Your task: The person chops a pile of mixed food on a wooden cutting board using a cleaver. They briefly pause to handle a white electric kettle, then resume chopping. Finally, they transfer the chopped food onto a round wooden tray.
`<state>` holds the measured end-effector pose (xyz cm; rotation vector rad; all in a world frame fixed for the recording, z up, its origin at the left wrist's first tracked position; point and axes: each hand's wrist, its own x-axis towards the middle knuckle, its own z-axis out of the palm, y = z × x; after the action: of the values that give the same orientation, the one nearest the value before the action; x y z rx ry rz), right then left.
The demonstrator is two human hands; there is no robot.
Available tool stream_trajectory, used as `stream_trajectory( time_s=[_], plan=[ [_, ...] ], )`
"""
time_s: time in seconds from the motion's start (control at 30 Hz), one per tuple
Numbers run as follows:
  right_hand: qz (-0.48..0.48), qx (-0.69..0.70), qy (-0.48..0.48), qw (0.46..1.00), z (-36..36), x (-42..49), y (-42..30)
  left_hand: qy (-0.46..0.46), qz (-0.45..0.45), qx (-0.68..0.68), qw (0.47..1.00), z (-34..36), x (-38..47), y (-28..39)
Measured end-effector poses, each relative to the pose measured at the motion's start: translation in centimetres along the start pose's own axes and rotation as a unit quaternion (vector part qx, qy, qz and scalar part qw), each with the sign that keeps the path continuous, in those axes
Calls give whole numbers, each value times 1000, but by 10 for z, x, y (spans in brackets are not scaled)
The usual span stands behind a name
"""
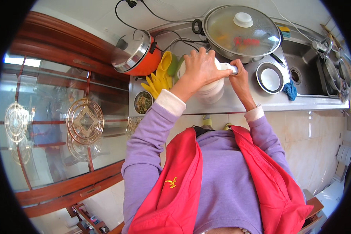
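Observation:
A white lidded container [211, 95] with a pale, cloudy body stands on the steel countertop [234, 103], near its front edge. My left hand [201, 68] lies over the container's white lid, fingers spread across the top and gripping it. On the other side, my right hand [239, 78] is wrapped around the container's white and grey handle [233, 69], which sticks out to the right. My hands hide much of the lid, and what is inside cannot be made out.
A large lidded pan [242, 32] stands behind. Left are an orange electric cooker [152, 60], yellow rubber gloves [161, 79] and a bowl of chopped food [143, 102]. Right are nested bowls [269, 77], a blue cloth [290, 90] and the sink [302, 64]. Power cords [182, 39] cross behind.

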<state>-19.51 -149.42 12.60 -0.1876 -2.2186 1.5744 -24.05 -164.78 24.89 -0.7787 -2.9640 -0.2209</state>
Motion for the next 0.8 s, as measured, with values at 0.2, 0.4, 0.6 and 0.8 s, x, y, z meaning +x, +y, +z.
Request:
stream_trajectory(
  time_s=[0.2, 0.4, 0.6, 0.8],
  plan=[
    [5, 1, 28, 1000, 7, 5, 7, 11, -22, 38, 999, 1, -1, 9],
    [18, 18, 70, 997, 14, 6, 8, 20, -37, 54, 998, 4, -2, 16],
    [20, 8, 94, 995, 18, -8, 0, 52, -61, 72, 994, 9, 1, 10],
    [35, -5, 57, 998, 19, -22, -12, -14, -137, 77, 987, 3, 9, 4]
  ],
)
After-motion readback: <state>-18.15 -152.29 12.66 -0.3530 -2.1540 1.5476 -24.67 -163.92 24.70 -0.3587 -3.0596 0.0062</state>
